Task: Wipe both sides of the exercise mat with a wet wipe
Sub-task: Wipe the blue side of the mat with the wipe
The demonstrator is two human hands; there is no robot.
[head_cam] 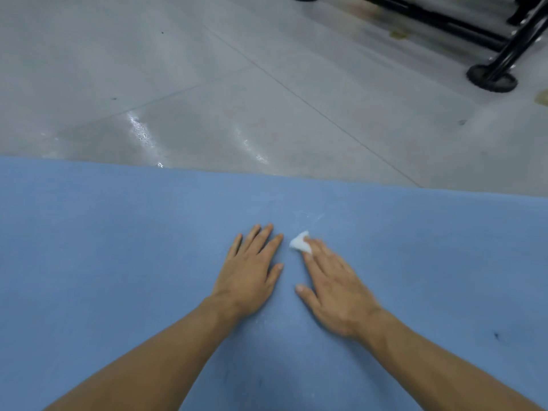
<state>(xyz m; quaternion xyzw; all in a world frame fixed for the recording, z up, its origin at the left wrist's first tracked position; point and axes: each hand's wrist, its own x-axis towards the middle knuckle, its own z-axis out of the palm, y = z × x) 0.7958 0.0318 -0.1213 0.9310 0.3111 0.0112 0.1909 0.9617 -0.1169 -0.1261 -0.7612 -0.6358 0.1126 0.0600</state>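
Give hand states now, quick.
Left hand: open, flat on the blue exercise mat.
Right hand: open, pressing the wet wipe onto the mat.

Both forearms reach forward; left hand (249,271) lies flat, fingers spread; right hand (335,292) flat, fingers straight, angled inward

Glossy grey floor (207,84) with seam lines; black metal stand (492,75) top right.

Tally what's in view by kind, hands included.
mat: 1
wipe: 1
hands: 2, the left hand flat on the mat, the right hand pressing the wipe
black frame: 1
Total: 5
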